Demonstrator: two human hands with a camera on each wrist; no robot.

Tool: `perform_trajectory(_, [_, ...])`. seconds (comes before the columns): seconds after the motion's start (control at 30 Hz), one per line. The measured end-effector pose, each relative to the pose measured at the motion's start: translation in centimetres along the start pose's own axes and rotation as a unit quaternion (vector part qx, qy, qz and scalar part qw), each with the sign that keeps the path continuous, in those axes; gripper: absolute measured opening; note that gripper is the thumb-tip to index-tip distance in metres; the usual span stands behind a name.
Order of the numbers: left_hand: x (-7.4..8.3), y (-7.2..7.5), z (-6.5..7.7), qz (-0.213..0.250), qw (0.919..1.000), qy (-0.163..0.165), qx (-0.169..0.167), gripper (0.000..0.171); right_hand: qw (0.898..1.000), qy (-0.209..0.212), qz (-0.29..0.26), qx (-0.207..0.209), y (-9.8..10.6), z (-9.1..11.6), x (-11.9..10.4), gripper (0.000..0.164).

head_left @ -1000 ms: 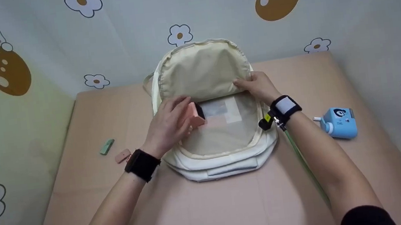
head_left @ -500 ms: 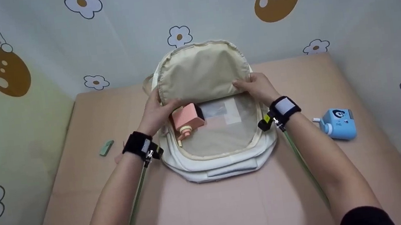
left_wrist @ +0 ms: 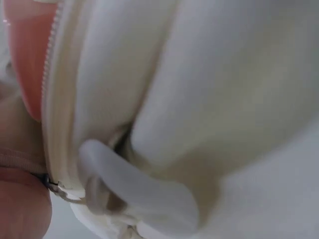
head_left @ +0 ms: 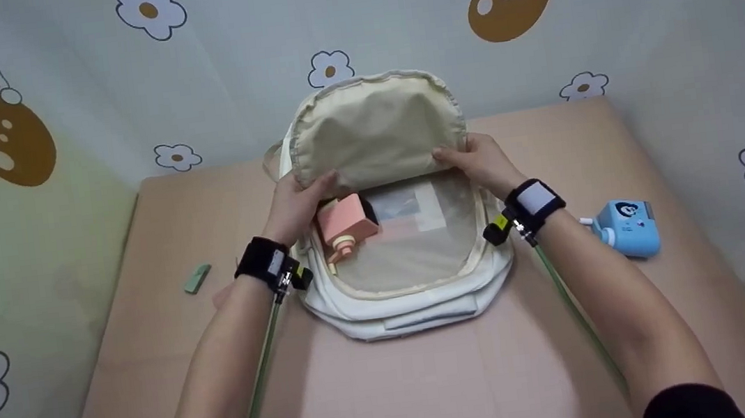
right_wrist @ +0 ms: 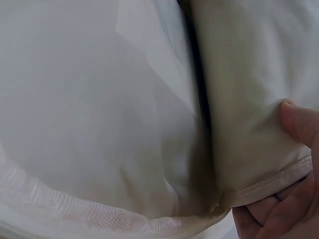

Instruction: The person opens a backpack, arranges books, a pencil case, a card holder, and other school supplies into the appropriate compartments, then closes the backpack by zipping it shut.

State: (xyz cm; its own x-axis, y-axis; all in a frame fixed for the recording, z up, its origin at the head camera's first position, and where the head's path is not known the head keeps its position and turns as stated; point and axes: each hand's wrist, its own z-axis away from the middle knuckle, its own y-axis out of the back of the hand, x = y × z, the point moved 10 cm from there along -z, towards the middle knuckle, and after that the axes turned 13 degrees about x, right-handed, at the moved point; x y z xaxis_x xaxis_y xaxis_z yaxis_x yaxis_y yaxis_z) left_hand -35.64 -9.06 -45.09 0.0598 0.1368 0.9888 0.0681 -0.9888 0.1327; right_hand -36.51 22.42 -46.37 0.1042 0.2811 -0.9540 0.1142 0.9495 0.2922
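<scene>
- The white backpack [head_left: 349, 313] lies on the worktop [head_left: 393, 392], midway between the left and right edges, with its top towards the far edge
- Its cream flap [head_left: 378, 131] is folded back, so the inside of the compartment shows
- The left hand [head_left: 289, 208] grips the flap's left side, thumb over the lining; its other fingers are mostly hidden behind the cloth, so exactly how they lie is hard to tell
- The right hand [head_left: 485, 162] pinches the flap's right side, thumb on the lining and the other fingers under the trimmed edge
- A pink sharpener [head_left: 347, 220] sits inside the backpack by its left rim, just below the left hand, its crank pointing towards the worktop's near edge
- A blue sharpener [head_left: 634, 228] stands near the worktop's right edge, beyond the right forearm
- A small green block [head_left: 197, 279] lies near the left edge, with a pink piece [head_left: 222, 295] beside it, partly covered by the left forearm
</scene>
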Motion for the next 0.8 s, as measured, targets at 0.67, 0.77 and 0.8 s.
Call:
perform_trajectory(0.67, [1.0, 0.4, -0.8, 0.045, 0.9981, 0.023, 0.036, 0.030, 0.955, 0.108, 0.277, 0.015, 14.2, 8.0, 0.0, 0.071])
perform_trajectory(0.77, [0.9, 0.4, -0.8, 0.043, 0.9980, 0.023, 0.041, 0.032, 0.937, 0.096, 0.336, -0.023, 16.8, 9.4, 2.2, 0.082])
perform_trajectory(0.8, [0.9, 0.5, -0.8, 0.042, 0.9980, 0.023, 0.042, 0.033, 0.932, 0.092, 0.349, -0.035, 17.6, 9.8, 3.1, 0.087])
